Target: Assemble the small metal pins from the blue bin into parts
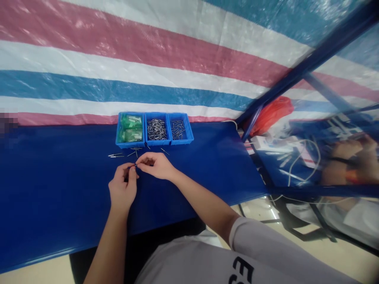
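Stretching wide, the blue bench (59, 189) carries three blue bins (154, 129) at its back edge, loose pins (116, 155) scattered just before them. Left hand (122, 188) and right hand (156, 165) meet over the bench, both grips pinched together on one small metal pin (132, 167). Light, stiff and likely slippery, so it's best held at its ends.

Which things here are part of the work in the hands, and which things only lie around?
In use:
- left hand and right hand, pinching one small thin part between them
- loose metal pins on the blue table
- three blue bins: green packets, metal pins, darker small parts

Lying about:
- red bag
- white cables
- striped tarp
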Demonstrator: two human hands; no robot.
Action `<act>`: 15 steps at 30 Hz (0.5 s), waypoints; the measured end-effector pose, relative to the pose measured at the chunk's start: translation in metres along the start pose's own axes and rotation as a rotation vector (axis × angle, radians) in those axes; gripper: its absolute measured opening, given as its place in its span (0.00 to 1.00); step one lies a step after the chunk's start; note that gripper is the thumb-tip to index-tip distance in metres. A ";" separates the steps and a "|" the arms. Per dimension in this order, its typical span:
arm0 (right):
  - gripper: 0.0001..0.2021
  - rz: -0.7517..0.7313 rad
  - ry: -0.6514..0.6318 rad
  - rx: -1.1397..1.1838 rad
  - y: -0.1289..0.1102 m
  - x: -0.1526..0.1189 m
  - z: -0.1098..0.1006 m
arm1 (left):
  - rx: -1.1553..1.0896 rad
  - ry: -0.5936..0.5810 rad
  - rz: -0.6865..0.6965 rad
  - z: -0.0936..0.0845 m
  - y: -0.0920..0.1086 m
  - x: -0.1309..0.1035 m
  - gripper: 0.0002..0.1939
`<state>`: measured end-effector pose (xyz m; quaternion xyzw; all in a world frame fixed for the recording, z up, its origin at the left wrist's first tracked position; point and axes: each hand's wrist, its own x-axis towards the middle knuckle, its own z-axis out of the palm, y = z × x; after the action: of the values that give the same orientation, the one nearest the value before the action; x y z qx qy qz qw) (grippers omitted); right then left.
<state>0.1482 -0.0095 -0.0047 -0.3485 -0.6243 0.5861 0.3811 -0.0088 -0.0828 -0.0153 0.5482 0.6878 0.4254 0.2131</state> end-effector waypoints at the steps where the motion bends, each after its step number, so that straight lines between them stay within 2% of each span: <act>1: 0.08 0.003 -0.003 0.001 0.001 0.000 0.000 | 0.005 0.002 0.001 0.000 0.000 0.000 0.16; 15: 0.08 0.030 -0.013 0.017 -0.001 -0.001 0.002 | 0.072 -0.032 -0.023 -0.001 0.000 0.002 0.13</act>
<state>0.1470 -0.0111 -0.0034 -0.3507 -0.6165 0.5994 0.3710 -0.0104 -0.0814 -0.0143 0.5541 0.7055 0.3892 0.2092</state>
